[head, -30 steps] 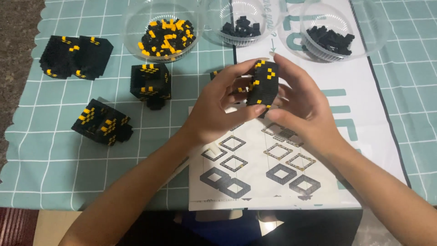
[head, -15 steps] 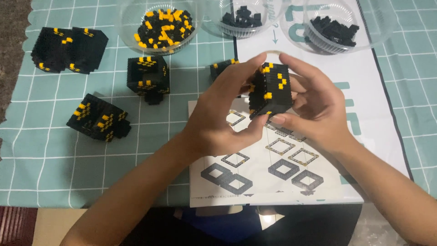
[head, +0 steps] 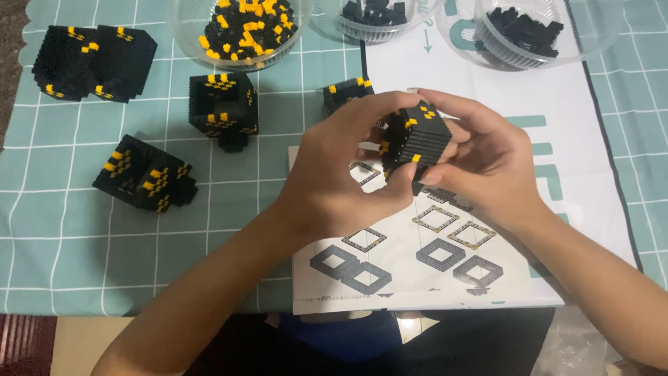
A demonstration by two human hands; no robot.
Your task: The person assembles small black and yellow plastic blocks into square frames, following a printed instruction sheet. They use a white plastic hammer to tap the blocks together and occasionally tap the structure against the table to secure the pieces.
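Head view looks down on both hands closed around a block [head: 417, 139], a black brick-built chunk with a few yellow studs, held above the sheet [head: 424, 257] of printed diagrams. Left hand [head: 341, 174] wraps the block from its near-left side, fingers curled over the top edge and thumb pressed along the lower front; right hand [head: 487, 163] clamps it from the far-right, fingers arched over the top and thumb at the bottom corner. Both grips are narrow and tight on the block. The block looks roughly cubic, so no clear long axis shows; it is tilted, one ribbed layered face turned toward the camera and slightly right, the studded top leaning up and away. Its left face and underside are hidden by the palms, and how deep it runs behind the fingers cannot be told. Just beyond the left fingers a small piece [head: 346, 90] peeks out, partly covered by them. Farther left of the grip stand a taller build [head: 224, 108], a tilted build [head: 142, 174] nearer the camera, and a wide flat build [head: 94, 63] at the far-left corner, all on the green checked mat [head: 83, 264]. Beyond the grip three clear bowls are cut off by the top edge: mixed bowl [head: 243, 31], middle bowl [head: 372, 14], right bowl [head: 522, 35].
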